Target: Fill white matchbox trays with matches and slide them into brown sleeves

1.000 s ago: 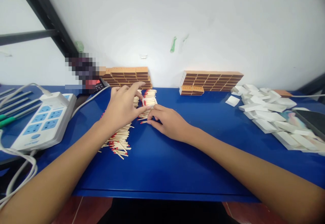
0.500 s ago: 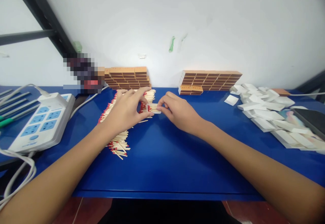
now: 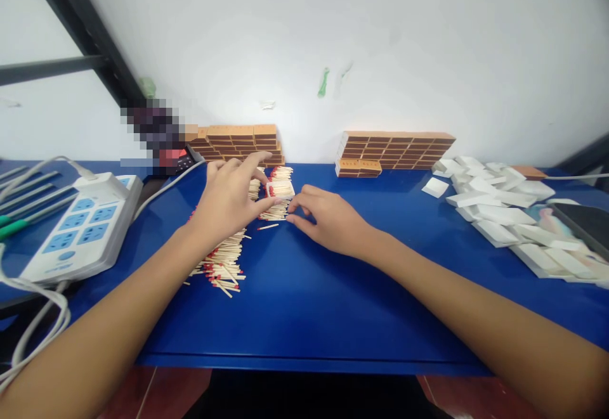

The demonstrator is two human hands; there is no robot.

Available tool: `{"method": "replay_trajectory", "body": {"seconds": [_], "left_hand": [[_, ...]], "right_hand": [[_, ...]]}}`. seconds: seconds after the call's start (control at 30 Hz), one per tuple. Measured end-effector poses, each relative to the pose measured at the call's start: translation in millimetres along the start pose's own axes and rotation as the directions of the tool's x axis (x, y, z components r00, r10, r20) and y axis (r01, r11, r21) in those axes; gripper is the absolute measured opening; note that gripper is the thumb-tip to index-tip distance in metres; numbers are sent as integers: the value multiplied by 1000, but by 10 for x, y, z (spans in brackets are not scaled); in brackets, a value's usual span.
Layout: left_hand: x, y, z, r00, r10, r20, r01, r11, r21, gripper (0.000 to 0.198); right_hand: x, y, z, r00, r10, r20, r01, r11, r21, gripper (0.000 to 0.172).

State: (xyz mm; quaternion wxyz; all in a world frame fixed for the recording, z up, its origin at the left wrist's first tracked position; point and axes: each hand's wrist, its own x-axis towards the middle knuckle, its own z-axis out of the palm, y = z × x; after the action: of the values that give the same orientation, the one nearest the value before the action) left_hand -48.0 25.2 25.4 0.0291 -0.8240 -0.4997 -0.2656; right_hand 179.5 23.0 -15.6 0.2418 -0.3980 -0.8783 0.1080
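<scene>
A long heap of red-tipped matches (image 3: pixel 223 260) lies on the blue table (image 3: pixel 304 305). My left hand (image 3: pixel 228 200) rests over the heap's far end, thumb and fingers closed on a small white matchbox tray (image 3: pixel 280 189) filled with matches. My right hand (image 3: pixel 328 219) is just right of the tray, fingers curled and pinching at matches by its near edge. A single match (image 3: pixel 268 226) lies loose below the tray.
Two stacks of orange matchboxes, one (image 3: pixel 240 142) and the other (image 3: pixel 394 150), stand against the wall. A pile of white empty trays (image 3: pixel 504 213) fills the right side. A white power strip (image 3: pixel 78 225) with cables sits at the left. A dark tablet (image 3: pixel 583 225) lies far right.
The tray moved back and slightly left over the heap with my left hand. My right hand dropped from the tray's right end to the table beside it.
</scene>
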Motion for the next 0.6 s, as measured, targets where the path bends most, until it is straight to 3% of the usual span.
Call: {"method": "replay_trajectory", "body": {"seconds": [0.3, 0.6], "left_hand": [[-12, -6, 6, 1000, 13, -4, -13, 1000, 14, 63], [2, 22, -13, 999, -36, -25, 36, 999, 24, 65]], "right_hand": [[48, -98, 93, 987, 78, 142, -82, 996, 29, 9], [12, -198, 154, 992, 28, 123, -32, 999, 29, 8]]}}
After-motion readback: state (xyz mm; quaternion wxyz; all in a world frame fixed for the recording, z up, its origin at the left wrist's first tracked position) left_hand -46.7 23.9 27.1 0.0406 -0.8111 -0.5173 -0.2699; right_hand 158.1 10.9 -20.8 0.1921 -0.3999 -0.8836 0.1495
